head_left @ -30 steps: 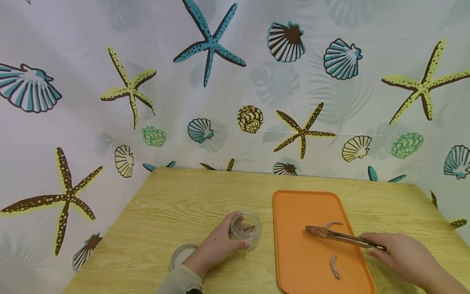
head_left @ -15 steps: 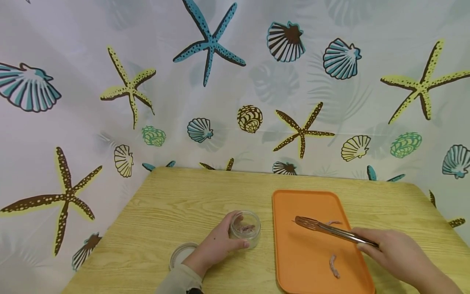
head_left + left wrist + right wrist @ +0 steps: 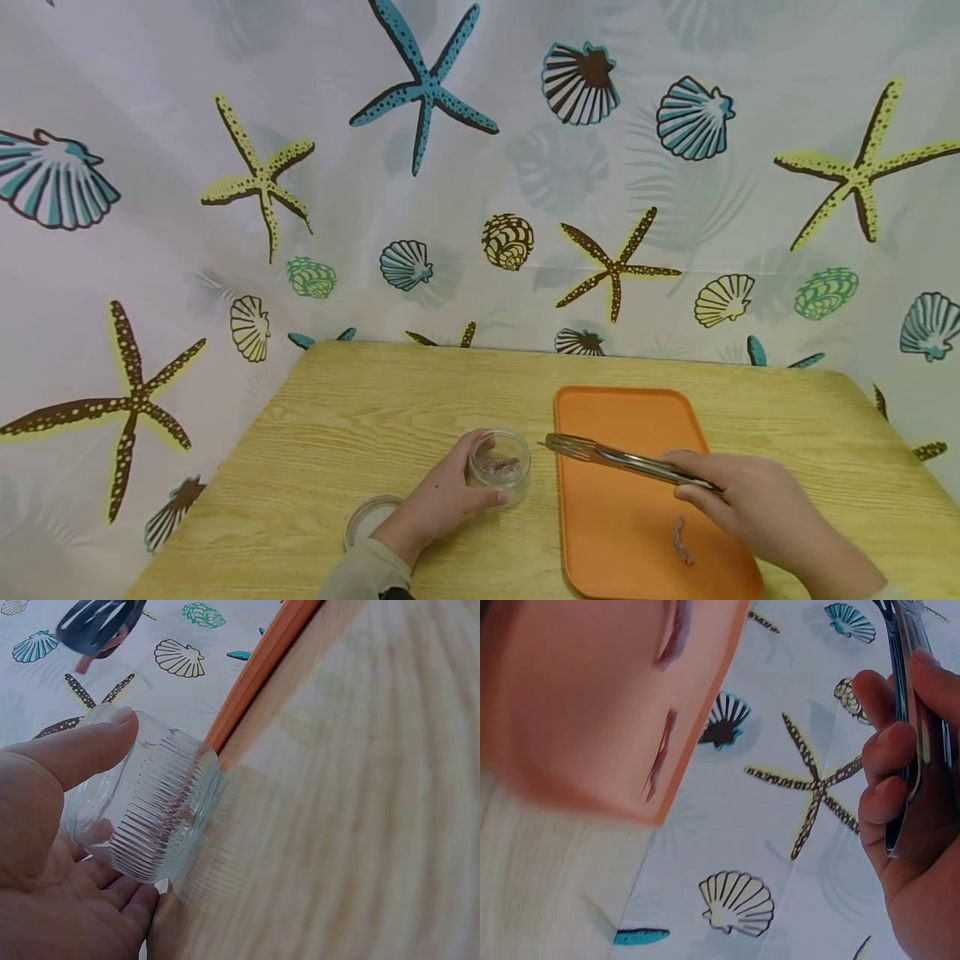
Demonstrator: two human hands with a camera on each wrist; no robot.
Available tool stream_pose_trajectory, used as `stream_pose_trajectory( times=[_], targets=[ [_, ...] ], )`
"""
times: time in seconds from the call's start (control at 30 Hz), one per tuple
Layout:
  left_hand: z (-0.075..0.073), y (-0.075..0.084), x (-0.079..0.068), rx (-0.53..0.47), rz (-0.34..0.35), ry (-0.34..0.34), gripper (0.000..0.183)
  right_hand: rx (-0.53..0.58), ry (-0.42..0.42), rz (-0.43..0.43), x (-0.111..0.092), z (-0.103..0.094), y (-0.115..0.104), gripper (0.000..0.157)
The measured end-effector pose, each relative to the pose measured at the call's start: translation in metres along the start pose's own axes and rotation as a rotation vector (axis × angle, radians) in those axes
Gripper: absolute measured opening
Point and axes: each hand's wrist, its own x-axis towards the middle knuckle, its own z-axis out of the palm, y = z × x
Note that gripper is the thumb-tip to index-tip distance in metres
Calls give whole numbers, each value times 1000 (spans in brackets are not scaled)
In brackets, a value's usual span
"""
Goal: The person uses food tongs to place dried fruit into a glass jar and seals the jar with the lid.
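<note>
A ribbed glass jar (image 3: 521, 486) stands on the table with several brownish-pink dried strips (image 3: 501, 467) at its bottom. My left hand (image 3: 442, 502) holds it from the left, thumb across the near side. Metal tongs (image 3: 637, 463) are gripped by my right hand (image 3: 761, 504), their head just over the tray's left edge and pointing at the jar. A reddish strip (image 3: 85, 663) pokes out of the tong head in the left wrist view. One curved strip (image 3: 681, 542) lies on the orange tray (image 3: 622, 533); another strip (image 3: 660, 759) shows on it in the right wrist view.
A round lid (image 3: 364, 520) lies on the wooden table (image 3: 405, 392) beside my left wrist. The tray is right of the jar, with a gap between them. A white cloth (image 3: 465, 192) printed with starfish and shells hangs behind and at the sides.
My right hand has carried the tongs up and left, from over the middle of the tray to its left edge near the jar. My left hand and the jar stay put.
</note>
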Motion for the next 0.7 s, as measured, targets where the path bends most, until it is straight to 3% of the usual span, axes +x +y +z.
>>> stream_pose_trajectory(
  times=[0.27, 0.7],
  targets=[
    [1, 0, 1, 0, -6, 6, 90, 5, 33, -103, 19, 11, -18, 37],
    [2, 2, 1, 12, -3, 17, 93, -1, 8, -98, 35, 20, -28, 35]
  ],
)
